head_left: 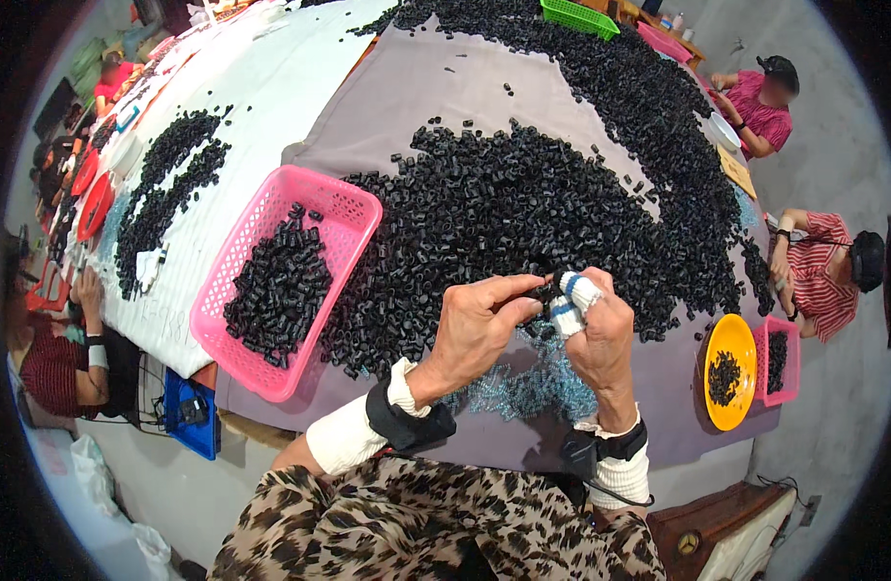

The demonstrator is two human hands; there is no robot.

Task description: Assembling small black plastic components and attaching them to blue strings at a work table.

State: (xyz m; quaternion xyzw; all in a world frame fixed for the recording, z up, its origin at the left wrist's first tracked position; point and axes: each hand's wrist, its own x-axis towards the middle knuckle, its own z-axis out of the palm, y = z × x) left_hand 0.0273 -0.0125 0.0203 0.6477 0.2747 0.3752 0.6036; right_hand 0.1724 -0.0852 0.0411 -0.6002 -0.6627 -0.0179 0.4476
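Note:
My left hand (pixel 482 321) is closed in a pinch, thumb and forefinger meeting at a small black plastic piece (pixel 545 288). Against those fingertips, my right hand (pixel 603 334) is curled shut on the same piece; its fingers partly hide it. White finger covers with blue stripes (pixel 575 294) wrap two fingers of the right hand. Just beyond both hands spreads a large heap of short black tubular pieces (pixel 484 213). Beneath my wrists lies a scatter of small clear bluish pieces (pixel 528 387), too fine to make out.
A pink basket (pixel 213 310) partly filled with black pieces stands left of my hands. At the right edge are a yellow plate (pixel 714 407) and a smaller pink basket (pixel 794 387). Other people sit around the table; one in a striped shirt (pixel 821 261) is on the right.

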